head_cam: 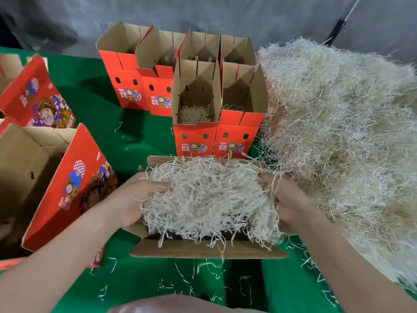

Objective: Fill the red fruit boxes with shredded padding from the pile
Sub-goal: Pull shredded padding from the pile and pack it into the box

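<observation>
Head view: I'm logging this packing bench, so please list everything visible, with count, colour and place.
Near box: one, brown flaps open, front centre, under the hands.
Clump: one, pale padding, over the near box, between the hands.
Pile: one, pale padding, right side.
Upright boxes: six, red outside and brown inside, behind the near box; the front two have a little padding at the bottom.
Tilted boxes: at least two, red, open, left side.
Strands: many, pale, loose on the cloth in front.
Cloth: one, green, under everything.
Backdrop: grey, behind.
Left hand: grips the clump's left side.
Right hand: grips the clump's right side.
</observation>
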Demonstrator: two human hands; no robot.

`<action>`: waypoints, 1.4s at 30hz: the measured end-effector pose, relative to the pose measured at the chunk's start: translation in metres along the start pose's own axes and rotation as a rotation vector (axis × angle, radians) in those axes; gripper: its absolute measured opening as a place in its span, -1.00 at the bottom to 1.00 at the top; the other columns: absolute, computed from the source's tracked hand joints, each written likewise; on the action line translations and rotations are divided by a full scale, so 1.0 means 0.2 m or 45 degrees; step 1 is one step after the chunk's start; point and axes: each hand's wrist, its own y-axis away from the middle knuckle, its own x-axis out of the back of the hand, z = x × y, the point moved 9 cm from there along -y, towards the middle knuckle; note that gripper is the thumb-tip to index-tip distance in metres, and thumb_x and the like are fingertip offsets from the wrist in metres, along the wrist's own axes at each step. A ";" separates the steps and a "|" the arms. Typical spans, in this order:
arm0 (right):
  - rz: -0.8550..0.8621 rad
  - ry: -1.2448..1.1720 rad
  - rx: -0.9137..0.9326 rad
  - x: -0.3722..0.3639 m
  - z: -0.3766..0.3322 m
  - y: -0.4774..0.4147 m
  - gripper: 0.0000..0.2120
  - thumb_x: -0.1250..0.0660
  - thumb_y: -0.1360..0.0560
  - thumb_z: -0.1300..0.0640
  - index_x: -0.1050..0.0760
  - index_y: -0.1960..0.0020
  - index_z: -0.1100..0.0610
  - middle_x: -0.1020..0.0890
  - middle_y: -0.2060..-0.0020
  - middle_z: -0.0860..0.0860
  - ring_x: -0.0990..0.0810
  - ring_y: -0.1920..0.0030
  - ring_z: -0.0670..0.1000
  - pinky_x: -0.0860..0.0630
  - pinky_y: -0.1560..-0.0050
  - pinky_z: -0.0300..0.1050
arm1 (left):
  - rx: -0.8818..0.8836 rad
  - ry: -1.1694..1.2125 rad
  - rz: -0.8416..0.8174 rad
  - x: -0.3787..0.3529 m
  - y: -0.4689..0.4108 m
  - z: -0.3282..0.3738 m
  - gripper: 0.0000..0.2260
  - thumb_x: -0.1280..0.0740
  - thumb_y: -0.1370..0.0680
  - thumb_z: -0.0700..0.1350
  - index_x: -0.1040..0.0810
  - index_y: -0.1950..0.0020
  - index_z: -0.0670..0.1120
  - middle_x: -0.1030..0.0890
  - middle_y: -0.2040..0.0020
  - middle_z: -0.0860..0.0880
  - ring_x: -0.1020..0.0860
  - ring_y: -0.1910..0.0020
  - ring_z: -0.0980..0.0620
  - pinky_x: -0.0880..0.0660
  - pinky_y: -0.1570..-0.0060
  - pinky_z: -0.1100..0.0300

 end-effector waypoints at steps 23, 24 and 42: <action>-0.433 -0.192 0.199 -0.34 0.04 -0.03 -0.71 -0.21 -0.50 0.35 -0.59 0.32 0.17 -0.63 0.46 0.02 -0.63 0.43 -0.06 -0.52 0.47 -0.26 | 0.114 -0.467 -0.552 -0.48 -0.03 -0.20 -0.38 -0.58 -0.25 0.05 -0.46 -0.27 0.11 -0.50 -0.29 0.09 -0.42 -0.31 0.12 -0.43 -0.15 0.27; -0.480 -0.147 0.216 -0.32 0.04 -0.04 -0.76 -0.24 -0.48 0.36 -0.59 0.27 0.16 -0.66 0.39 0.00 -0.65 0.35 -0.07 -0.53 0.41 -0.27 | 0.108 -0.425 -0.498 -0.45 -0.05 -0.19 -0.52 -0.55 -0.30 -0.08 -0.51 -0.17 0.11 -0.56 -0.22 0.11 -0.47 -0.26 0.15 -0.47 -0.03 0.33; -0.534 -0.170 0.170 -0.30 0.10 -0.02 -0.64 -0.15 -0.42 0.55 -0.49 0.02 0.15 -0.62 0.20 0.09 -0.57 0.29 0.04 -0.49 0.32 -0.11 | 0.315 -0.238 -0.619 -0.42 -0.01 -0.23 -0.66 -0.65 0.02 -0.08 -0.71 0.30 -0.12 -0.69 0.09 -0.09 -0.63 0.02 -0.01 -0.57 0.08 0.16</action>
